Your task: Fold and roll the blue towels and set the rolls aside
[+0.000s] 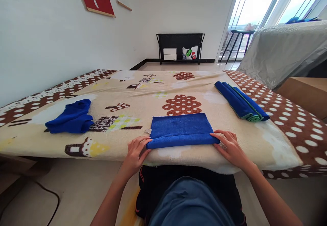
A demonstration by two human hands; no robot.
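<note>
A blue towel (181,125) lies on the patterned blanket (143,100), its near edge rolled into a thick strip. My left hand (138,149) pinches the left end of that roll between thumb and fingers. At the right end, my right hand (228,147) grips the roll the same way. A small white tag sticks out at the towel's left edge. Rolled blue towels with green edging (240,101) rest together to the right. To the left lies a crumpled blue cloth (71,117).
Beyond the blanket, a black rack (180,45) holds white boxes and a printed bag. A stool (236,44) stands by the window. On the right are a sheet-covered object (283,49) and a cardboard box (306,95). A cable (55,193) lies on the floor at lower left.
</note>
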